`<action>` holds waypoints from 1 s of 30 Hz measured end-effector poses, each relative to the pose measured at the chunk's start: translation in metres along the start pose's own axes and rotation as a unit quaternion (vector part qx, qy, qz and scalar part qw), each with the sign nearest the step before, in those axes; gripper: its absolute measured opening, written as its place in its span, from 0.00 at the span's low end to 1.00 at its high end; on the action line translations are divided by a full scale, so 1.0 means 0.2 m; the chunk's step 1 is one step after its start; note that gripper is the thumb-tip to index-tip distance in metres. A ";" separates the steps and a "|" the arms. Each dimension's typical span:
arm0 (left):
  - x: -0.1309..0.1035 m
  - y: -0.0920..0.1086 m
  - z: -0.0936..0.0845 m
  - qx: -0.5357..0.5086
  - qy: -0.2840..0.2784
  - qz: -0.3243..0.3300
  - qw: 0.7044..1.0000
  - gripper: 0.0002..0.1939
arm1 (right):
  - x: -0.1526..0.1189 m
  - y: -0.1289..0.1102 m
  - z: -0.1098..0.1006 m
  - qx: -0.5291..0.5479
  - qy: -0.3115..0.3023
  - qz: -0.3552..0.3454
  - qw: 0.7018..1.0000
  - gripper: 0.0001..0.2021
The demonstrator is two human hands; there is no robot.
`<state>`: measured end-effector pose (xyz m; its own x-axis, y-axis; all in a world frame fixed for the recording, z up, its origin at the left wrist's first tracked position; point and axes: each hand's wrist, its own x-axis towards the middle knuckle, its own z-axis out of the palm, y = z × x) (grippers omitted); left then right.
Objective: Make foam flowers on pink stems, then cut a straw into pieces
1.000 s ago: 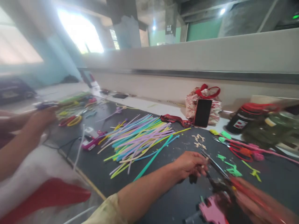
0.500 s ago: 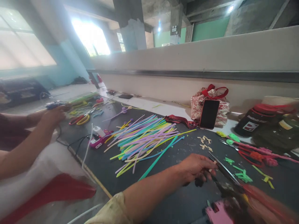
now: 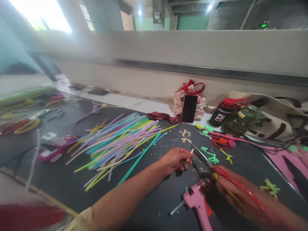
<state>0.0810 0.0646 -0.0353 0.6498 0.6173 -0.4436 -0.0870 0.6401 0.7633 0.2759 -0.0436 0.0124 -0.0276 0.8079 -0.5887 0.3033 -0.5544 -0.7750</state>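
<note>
My left hand (image 3: 175, 160) is closed, its fingertips pinching a short cream piece of pipe cleaner (image 3: 192, 152). My right hand (image 3: 232, 192), partly blurred, is wrapped round scissors (image 3: 203, 154) with red and yellow handles. The blades point toward the cream piece, with their tips just beside it. Beyond the fingers lie several short cream cut pieces (image 3: 185, 136). Green cut pieces (image 3: 213, 158) are scattered past the blades. A pink glue gun (image 3: 196, 200) rests on the table below the scissors.
A pile of long pastel pipe cleaners (image 3: 120, 144) covers the table's left middle. Behind stand a phone (image 3: 189, 109), a patterned bag (image 3: 178, 96) and a dark bottle (image 3: 220, 114). Red-handled scissors (image 3: 218, 142) lie at the right. A purple power strip (image 3: 56, 153) sits left.
The view has swung to the right, and the other person's hands have left it. More of the glue gun shows. Both my hands keep their holds.
</note>
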 end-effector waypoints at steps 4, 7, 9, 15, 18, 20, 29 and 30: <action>0.00 0.00 0.00 0.000 0.002 0.003 1.000 0.08 | 0.01 -0.05 0.03 -0.001 -0.030 0.011 1.000 0.20; 0.00 -0.01 0.01 0.002 0.007 0.006 1.000 0.07 | 0.02 -0.05 0.04 -0.010 -0.045 -0.001 0.999 0.19; 0.00 -0.01 0.01 0.002 0.008 0.010 1.000 0.07 | 0.02 -0.07 0.06 -0.008 -0.051 0.000 0.999 0.19; -0.01 0.00 0.02 0.024 0.012 0.009 1.000 0.09 | 0.01 -0.12 0.08 -0.032 -0.057 -0.005 0.998 0.22; -0.02 0.00 0.03 0.037 0.021 0.011 0.999 0.10 | 0.02 -0.13 0.09 -0.063 -0.055 -0.022 0.996 0.23; -0.02 0.01 0.03 0.042 0.027 0.013 0.999 0.10 | 0.02 -0.13 0.10 -0.083 -0.055 -0.041 0.994 0.23; -0.03 0.02 0.04 0.049 0.033 0.020 0.998 0.10 | 0.04 -0.14 0.10 -0.116 -0.056 -0.085 0.988 0.18; -0.03 0.02 0.04 0.054 0.035 0.018 0.998 0.10 | 0.05 -0.14 0.10 -0.113 -0.058 -0.083 0.988 0.18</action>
<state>0.0817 0.0601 -0.0257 0.5935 0.6711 -0.4442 -0.0253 0.5673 0.8231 0.2489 -0.0248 0.0241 -0.2003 0.8481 -0.4905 0.4896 -0.3470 -0.7999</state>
